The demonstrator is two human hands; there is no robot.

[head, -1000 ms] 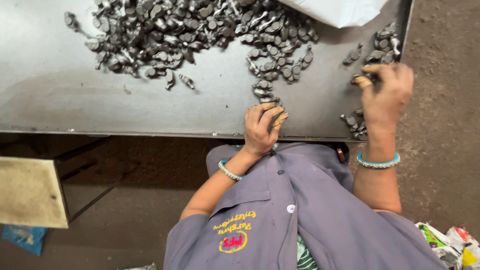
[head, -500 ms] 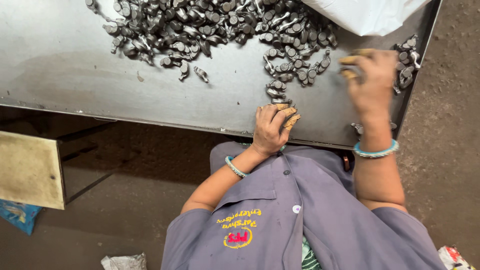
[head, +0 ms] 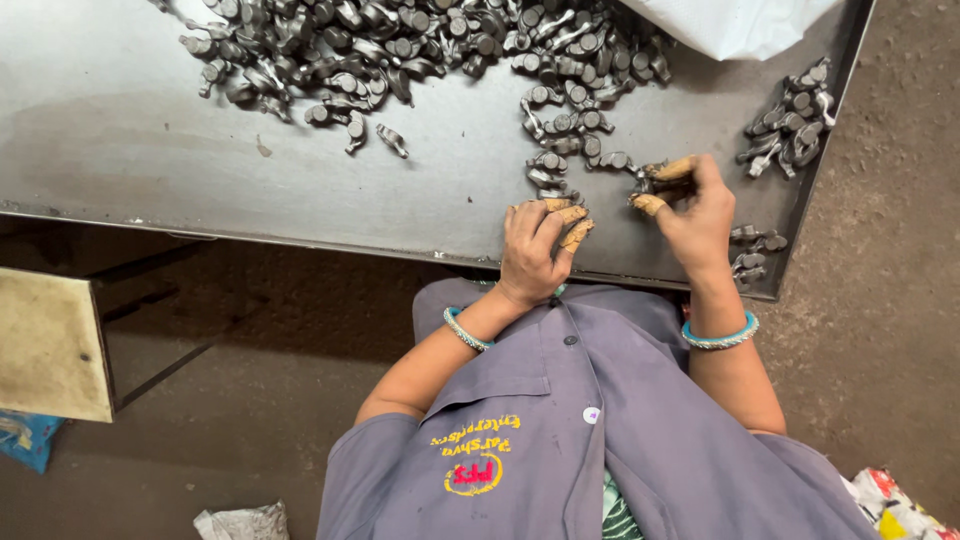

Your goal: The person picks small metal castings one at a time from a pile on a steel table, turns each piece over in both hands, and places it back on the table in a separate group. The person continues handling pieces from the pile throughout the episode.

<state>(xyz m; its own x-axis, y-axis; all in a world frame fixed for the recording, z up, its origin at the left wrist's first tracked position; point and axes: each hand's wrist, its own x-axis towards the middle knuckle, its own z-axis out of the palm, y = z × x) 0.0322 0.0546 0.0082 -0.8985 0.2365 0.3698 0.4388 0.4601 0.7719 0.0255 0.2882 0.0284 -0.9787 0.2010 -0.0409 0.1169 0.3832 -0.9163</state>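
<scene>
We look down on a big grey metal table (head: 150, 150) that stands on a brown dirt floor (head: 900, 300). Our grey shirt (head: 600, 430) fills the bottom of the view.

Across the far part of the table lies a big pile of small dark metal parts (head: 400, 45). A white bag (head: 735, 20) sits at the far right edge. A smaller heap of the same parts (head: 790, 125) lies near the right edge, and a few more parts (head: 750, 250) lie at the near right corner.

Our right hand (head: 700, 215) is just beside a thin trail of parts (head: 555, 150) that runs down from the big pile. Its capped fingertips (head: 675, 168) are pinched together on one small dark part (head: 650, 185). The part is mostly hidden, so we cannot tell which way it points.

Our left hand (head: 535, 245) rests at the near edge of the table, just left of the right hand. Its fingers are curled and together, and we cannot tell if they hold anything. The trail of parts ends just past its fingertips, so this hand is also close to it.
</scene>
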